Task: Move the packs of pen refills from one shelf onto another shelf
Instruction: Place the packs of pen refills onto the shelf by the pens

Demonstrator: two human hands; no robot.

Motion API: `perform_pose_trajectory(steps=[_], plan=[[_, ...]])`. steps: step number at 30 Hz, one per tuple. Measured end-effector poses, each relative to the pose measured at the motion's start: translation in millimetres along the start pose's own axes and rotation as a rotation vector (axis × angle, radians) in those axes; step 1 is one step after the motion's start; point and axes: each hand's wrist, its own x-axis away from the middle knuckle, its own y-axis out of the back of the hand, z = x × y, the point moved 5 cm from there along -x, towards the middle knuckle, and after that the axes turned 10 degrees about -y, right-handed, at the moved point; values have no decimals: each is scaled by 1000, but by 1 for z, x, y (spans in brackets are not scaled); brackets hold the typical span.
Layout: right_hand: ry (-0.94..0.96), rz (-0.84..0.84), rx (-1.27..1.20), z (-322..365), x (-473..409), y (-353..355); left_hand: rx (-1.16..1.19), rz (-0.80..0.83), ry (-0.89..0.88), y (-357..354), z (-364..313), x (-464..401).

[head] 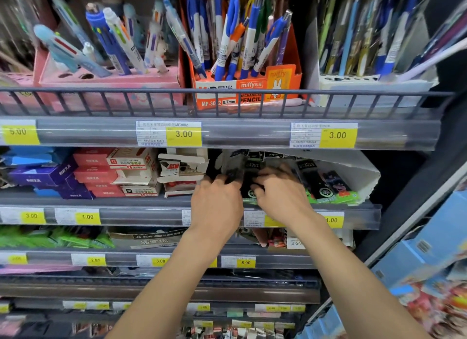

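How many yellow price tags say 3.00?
4: two on the top shelf rail, middle and right; one at the second rail's left end; one on the third rail. Blurry tags may hide more.

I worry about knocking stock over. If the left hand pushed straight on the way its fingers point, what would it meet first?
Most likely the black refill packs that the left hand is already reaching into, fingers curled at them. Depth is unclear; the torn white box sits just to its left.

Shelf (pixel 151 202) with refill packs (pixel 326 184), boxes (pixel 101 177)
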Motion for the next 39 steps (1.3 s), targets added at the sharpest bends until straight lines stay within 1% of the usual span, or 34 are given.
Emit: perform_pose_trajectory(steps=[3, 6, 9, 11, 15, 20, 26, 29, 31, 34, 36, 37, 39], plan=[[6, -48, -16, -4, 2, -1, 11, -18, 0, -1, -3, -3], [26, -137, -20, -4, 6, -1, 0, 17, -46, -6, -7, -5], [23, -143, -38, -6, 7, -3, 108, 18, -78, -7, -9, -7], [23, -133, -48, -7, 5, -4, 125, 55, -81, -10, -7, -9], [23, -139, -61, -9, 4, -4, 102, 84, -49, -11, -4, -9], [19, -149, -44, -8, 7, -2, -4, 108, -20, -11, -10, -13], [14, -197, -33, -10, 14, 5, -99, 207, 29, -16, -20, -15], [24, -207, 6, -12, 16, 8, -110, 233, 51, -14, -25, -16], [53, -206, -12, -12, 18, 12, -93, 225, 52, -12, -27, -15], [41, -243, -57, -21, 24, 21, 3, 137, -20, -8, -29, -14], [-6, -306, -10, -32, 28, 25, 72, 95, -115, -8, -32, -16], [-31, -315, 23, -37, 28, 25, 97, 89, -142, -8, -34, -17], [-45, -282, 44, -41, 28, 22, 151, 106, -151, -12, -34, -19]])
